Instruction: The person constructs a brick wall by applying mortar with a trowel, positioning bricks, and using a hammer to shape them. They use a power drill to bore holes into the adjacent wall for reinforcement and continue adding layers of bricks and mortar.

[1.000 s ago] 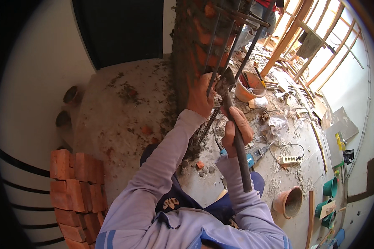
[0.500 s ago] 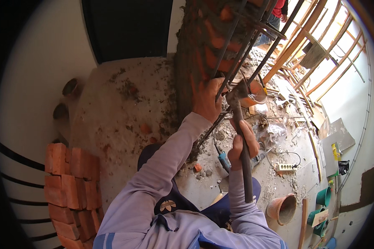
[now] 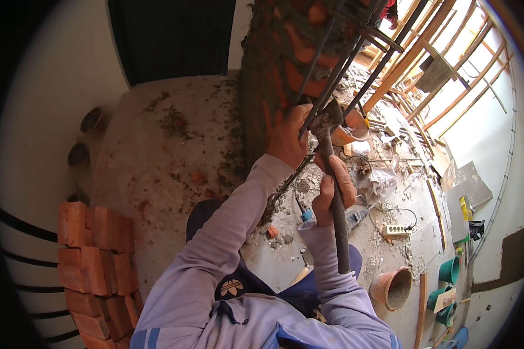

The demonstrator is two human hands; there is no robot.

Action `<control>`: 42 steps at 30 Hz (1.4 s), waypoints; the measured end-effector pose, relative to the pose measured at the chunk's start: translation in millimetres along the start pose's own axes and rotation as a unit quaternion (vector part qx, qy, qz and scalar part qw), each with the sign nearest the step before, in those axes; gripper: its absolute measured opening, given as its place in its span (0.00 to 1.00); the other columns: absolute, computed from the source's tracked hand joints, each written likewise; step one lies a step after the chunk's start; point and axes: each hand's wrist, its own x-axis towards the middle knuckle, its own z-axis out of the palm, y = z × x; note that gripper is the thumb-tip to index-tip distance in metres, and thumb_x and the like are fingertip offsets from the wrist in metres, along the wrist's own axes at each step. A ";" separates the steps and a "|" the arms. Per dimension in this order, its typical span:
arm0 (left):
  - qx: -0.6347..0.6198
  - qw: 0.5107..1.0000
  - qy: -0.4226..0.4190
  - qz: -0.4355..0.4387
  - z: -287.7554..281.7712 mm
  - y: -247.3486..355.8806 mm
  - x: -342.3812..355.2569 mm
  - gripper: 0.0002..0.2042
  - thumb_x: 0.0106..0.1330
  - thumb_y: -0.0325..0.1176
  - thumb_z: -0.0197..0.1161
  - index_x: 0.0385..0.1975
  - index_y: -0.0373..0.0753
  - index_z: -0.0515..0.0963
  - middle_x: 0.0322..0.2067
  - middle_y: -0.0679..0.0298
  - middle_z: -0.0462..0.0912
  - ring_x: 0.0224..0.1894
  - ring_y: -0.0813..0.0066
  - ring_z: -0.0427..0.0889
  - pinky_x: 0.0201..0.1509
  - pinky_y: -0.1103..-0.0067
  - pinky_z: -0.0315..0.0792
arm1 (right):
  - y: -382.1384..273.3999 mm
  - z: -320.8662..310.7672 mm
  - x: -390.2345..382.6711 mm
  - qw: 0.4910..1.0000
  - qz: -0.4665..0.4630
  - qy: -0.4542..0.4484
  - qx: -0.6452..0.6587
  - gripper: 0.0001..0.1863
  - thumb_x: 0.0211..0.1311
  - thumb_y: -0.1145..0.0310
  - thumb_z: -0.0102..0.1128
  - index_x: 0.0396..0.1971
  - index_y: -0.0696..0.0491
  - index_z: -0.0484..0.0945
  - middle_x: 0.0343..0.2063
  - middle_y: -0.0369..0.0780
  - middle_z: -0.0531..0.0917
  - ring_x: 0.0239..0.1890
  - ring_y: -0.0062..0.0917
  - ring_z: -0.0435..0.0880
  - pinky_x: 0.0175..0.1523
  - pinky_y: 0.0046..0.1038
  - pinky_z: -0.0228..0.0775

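Observation:
In my right hand [image 3: 335, 189] is a hammer [image 3: 338, 232], gripped round its long dark handle. Its head [image 3: 327, 121] is up against the dark steel bars [image 3: 346, 70] of an upright reinforcement cage. My left hand [image 3: 286, 136] is closed beside the lower part of those bars, its fingers curled at one of them; what lies inside the fingers is hidden. Just left of the cage rises a brick column [image 3: 265, 81] smeared with grey mortar, close to my left hand. An orange bucket [image 3: 351, 129] stands right behind the hammer head.
Stacked red bricks [image 3: 93, 256] stand at the lower left. Rubble, a power tool [image 3: 355, 218], a power strip [image 3: 396, 230] and a clay-coloured bucket [image 3: 391, 289] lie to the right. Wooden poles [image 3: 410, 55] lean at the upper right, near another person's red sleeve [image 3: 391, 9].
The hammer and my right hand have shifted slightly up and left, the head closer to the bars. My left hand stays by the bars. The whole view has moved a little.

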 end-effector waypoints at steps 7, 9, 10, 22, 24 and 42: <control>0.030 0.999 0.010 0.030 -0.1 -10.0 3.9 0.16 0.66 0.19 0.47 0.54 0.32 0.69 0.47 0.49 0.80 0.53 0.57 0.80 0.55 0.73 0.73 | 2.9 8.5 0.7 1.000 -0.013 0.009 0.025 0.18 0.54 0.77 0.54 0.45 0.65 0.79 0.39 0.54 0.83 0.39 0.38 0.86 0.47 0.32 0.77; 0.054 0.997 0.006 0.051 2.8 -15.2 3.3 0.16 0.66 0.20 0.47 0.54 0.32 0.69 0.48 0.49 0.80 0.53 0.58 0.80 0.53 0.73 0.74 | 2.4 4.2 -2.2 0.998 -0.037 0.018 0.039 0.18 0.54 0.77 0.54 0.45 0.65 0.79 0.39 0.54 0.83 0.39 0.37 0.86 0.47 0.31 0.77; 0.079 0.994 0.009 0.069 3.2 -16.7 4.0 0.16 0.67 0.20 0.47 0.54 0.32 0.69 0.48 0.48 0.80 0.53 0.58 0.81 0.51 0.74 0.75 | 0.4 3.1 -1.6 0.996 -0.062 0.020 0.053 0.17 0.54 0.77 0.54 0.45 0.66 0.79 0.38 0.53 0.83 0.39 0.36 0.86 0.47 0.30 0.77; 0.041 0.999 -0.029 0.006 -1.2 -9.4 2.7 0.17 0.68 0.20 0.45 0.56 0.32 0.67 0.52 0.49 0.78 0.53 0.62 0.81 0.45 0.75 0.79 | 4.0 0.6 -0.9 0.999 -0.033 0.016 0.025 0.19 0.52 0.79 0.53 0.45 0.67 0.79 0.38 0.54 0.83 0.41 0.37 0.86 0.48 0.31 0.77; 0.039 0.999 -0.032 -0.011 -1.9 -11.4 1.2 0.17 0.68 0.20 0.45 0.56 0.32 0.67 0.52 0.49 0.78 0.53 0.61 0.81 0.45 0.75 0.79 | 1.8 0.0 -1.7 0.999 -0.023 0.021 0.035 0.18 0.52 0.79 0.53 0.44 0.67 0.79 0.38 0.54 0.83 0.40 0.37 0.86 0.48 0.30 0.77; 0.023 0.999 -0.036 -0.030 -1.8 -4.5 2.5 0.17 0.69 0.21 0.44 0.57 0.32 0.66 0.53 0.52 0.78 0.51 0.64 0.82 0.45 0.77 0.78 | -1.4 2.7 -0.6 0.998 -0.023 0.046 0.047 0.18 0.53 0.78 0.54 0.45 0.69 0.78 0.38 0.54 0.83 0.39 0.36 0.86 0.47 0.29 0.77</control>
